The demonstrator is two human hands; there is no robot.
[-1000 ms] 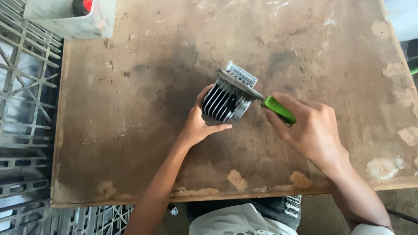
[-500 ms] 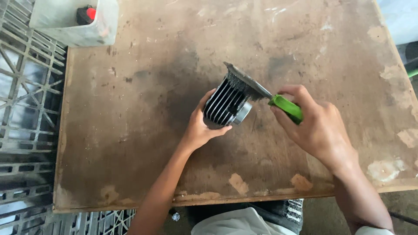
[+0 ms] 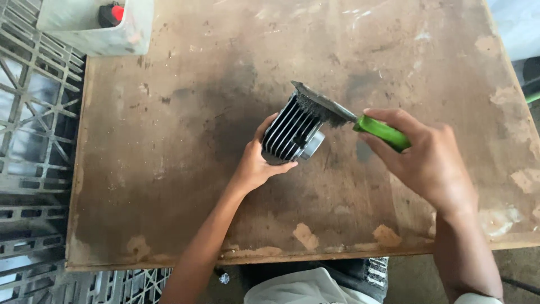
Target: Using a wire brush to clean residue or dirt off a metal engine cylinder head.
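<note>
While the left hand [image 3: 256, 163] is gripping the grey finned metal cylinder [image 3: 291, 132] tilted at mid-surface [image 3: 169, 141], the right hand [image 3: 424, 160] is closing on the green-handled wire brush [image 3: 337, 115], bristles lying across the cylinder's upper right end, fins running along its axis.

Below me: worn wooden table [image 3: 169, 169], brown top stained dark toward middle, pale chipped patches along near edge and right side. White tub [image 3: 121, 36] sits on far left corner, overhanging edge slightly. Finned metal part [image 3: 289, 132] rests on table near centre, tilted. Grey plastic crates [image 3: 34, 141] beside table at left, below its level.
</note>
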